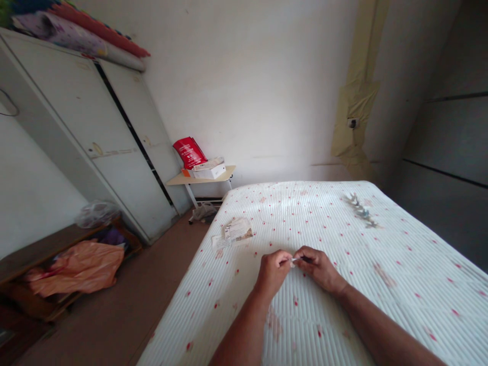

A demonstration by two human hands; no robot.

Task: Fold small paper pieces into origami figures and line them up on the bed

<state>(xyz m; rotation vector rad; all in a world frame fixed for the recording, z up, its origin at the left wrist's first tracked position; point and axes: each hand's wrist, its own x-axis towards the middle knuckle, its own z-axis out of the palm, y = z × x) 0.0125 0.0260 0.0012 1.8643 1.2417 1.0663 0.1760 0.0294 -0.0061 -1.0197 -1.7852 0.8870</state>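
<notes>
My left hand (pixel 275 267) and my right hand (pixel 318 267) meet over the middle of the bed, fingertips pinched close together. Between them is a small whitish piece of paper (pixel 293 260), mostly hidden by the fingers; its exact shape is too small to make out. Some torn newspaper pieces (pixel 238 230) lie flat on the bed beyond my left hand. Farther off to the right, a row of several small folded paper shapes (pixel 360 209) rests on the cover, pointed and greyish.
A white quilted bed cover (pixel 320 325) with red dots spreads beneath my arms. Beyond its left corner stands a small table (pixel 179 179) with a red bag (pixel 189 151) and a white box (pixel 209 172). A grey cabinet (pixel 125 132) and a low wooden shelf (pixel 46 244) line the left.
</notes>
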